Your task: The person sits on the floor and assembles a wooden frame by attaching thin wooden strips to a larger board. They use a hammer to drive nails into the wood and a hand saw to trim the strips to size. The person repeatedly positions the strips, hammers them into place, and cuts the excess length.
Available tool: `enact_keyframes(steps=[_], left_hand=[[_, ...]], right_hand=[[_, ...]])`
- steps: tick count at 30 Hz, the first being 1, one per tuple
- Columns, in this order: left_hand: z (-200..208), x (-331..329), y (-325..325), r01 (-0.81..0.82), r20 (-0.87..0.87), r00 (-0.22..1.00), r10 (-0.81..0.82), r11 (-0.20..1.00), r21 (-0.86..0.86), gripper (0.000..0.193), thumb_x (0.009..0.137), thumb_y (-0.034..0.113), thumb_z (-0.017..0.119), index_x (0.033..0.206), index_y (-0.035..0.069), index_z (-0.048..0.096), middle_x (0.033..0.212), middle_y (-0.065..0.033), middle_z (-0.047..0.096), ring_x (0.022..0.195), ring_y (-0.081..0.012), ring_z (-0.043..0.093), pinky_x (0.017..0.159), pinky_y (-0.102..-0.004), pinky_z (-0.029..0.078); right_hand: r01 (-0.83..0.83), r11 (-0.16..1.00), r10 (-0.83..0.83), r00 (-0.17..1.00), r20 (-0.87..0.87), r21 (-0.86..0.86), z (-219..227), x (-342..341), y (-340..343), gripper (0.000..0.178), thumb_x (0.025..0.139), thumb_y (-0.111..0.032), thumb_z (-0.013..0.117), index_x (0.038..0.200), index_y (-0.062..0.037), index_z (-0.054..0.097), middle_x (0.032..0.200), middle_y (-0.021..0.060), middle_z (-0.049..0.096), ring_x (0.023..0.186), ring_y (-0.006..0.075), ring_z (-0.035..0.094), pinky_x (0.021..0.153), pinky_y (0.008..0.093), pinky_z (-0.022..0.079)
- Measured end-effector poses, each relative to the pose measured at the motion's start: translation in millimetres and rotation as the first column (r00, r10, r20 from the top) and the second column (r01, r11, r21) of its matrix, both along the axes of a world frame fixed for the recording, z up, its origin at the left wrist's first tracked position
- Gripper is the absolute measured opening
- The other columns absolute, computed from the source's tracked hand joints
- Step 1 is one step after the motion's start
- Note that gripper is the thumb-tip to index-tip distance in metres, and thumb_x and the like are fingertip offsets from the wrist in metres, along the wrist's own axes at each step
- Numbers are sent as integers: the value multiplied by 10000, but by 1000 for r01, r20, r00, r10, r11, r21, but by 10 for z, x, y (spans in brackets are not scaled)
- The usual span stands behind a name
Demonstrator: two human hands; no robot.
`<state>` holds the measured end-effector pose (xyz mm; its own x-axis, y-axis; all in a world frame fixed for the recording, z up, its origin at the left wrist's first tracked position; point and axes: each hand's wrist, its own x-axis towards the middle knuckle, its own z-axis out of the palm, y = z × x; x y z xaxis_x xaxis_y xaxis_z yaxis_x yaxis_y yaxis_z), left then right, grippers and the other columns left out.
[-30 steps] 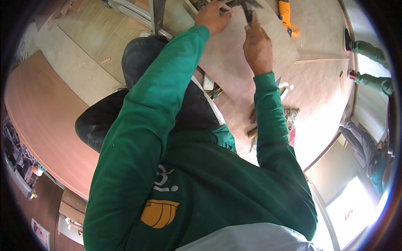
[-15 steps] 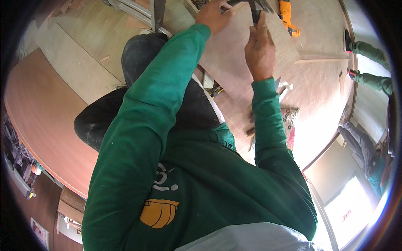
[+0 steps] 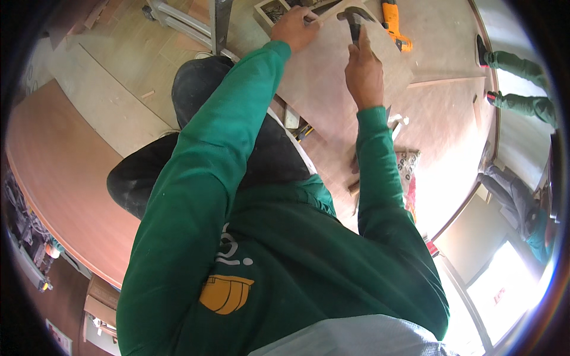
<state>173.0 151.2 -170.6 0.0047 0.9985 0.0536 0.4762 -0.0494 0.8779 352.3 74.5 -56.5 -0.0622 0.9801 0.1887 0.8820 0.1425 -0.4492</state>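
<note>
My right hand (image 3: 364, 77) is wrapped round the dark handle of a claw hammer (image 3: 351, 14), index finger stretched along it. The hammer's head is over a pale plywood board (image 3: 323, 74). My left hand (image 3: 294, 29) is left of the hammer at the board's far left edge. Its fingers are curled and pinched together; what they hold is too small to make out. Right of the hammer lies an orange power tool (image 3: 394, 25). A wooden box (image 3: 268, 10) with dark contents, partly cut off by the frame, sits beside my left hand.
A metal ladder (image 3: 220, 26) stands left of my left hand. A curved reddish wood panel (image 3: 65, 172) fills the left side. Near my right forearm lies a printed bag (image 3: 408, 166). One person's legs (image 3: 525, 68) show at right; another person (image 3: 513, 202) is lower down.
The hammer has moved down and slightly left with my right hand, bringing its whole head into view. My left hand has shifted slightly left.
</note>
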Motion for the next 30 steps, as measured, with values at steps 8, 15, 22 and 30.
enact_keyframes(steps=[8, 15, 22, 30], left_hand=[[54, -218, -187, 104, -203, 976, -84, 990, 91, 496, 966, 498, 690, 1225, 76, 710, 1192, -146, 695, 1121, -347, 670, 990, -454, 522], [412, -590, -828, 106, -616, 741, -268, 952, -288, 563, 1045, 464, 547, 1315, -29, 584, 1277, -307, 681, 1219, -462, 657, 1045, -565, 509], [452, -634, -679, 104, -766, 600, -231, 972, -212, 447, 1089, 376, 441, 1284, 0, 583, 1205, -293, 713, 1128, -497, 686, 988, -594, 530], [1787, -676, 394, 644, -786, 67, -614, 629, -436, 228, 981, 193, 615, 1046, 0, 717, 839, -180, 691, 707, -375, 689, 641, -447, 559]], right_hand=[[104, 851, -273, 925, -264, -514, 585, 492, -2235, 338, 1057, -247, 641, 1301, -25, 565, 730, 136, 608, 627, 252, 618, 590, 413, 467], [225, 752, -451, 862, -233, -620, -123, 661, -3884, 320, 1044, -309, 669, 1076, -14, 552, 759, 185, 660, 699, 385, 659, 651, 478, 491], [272, 717, -280, 956, 92, -641, -482, 691, -3859, 423, 1034, -387, 597, 1110, 28, 561, 877, 332, 710, 854, 514, 705, 772, 612, 541], [269, 665, -98, 956, 275, -696, -264, 718, -3579, 460, 1001, -397, 606, 1086, 49, 681, 961, 306, 735, 934, 478, 730, 851, 583, 567]])
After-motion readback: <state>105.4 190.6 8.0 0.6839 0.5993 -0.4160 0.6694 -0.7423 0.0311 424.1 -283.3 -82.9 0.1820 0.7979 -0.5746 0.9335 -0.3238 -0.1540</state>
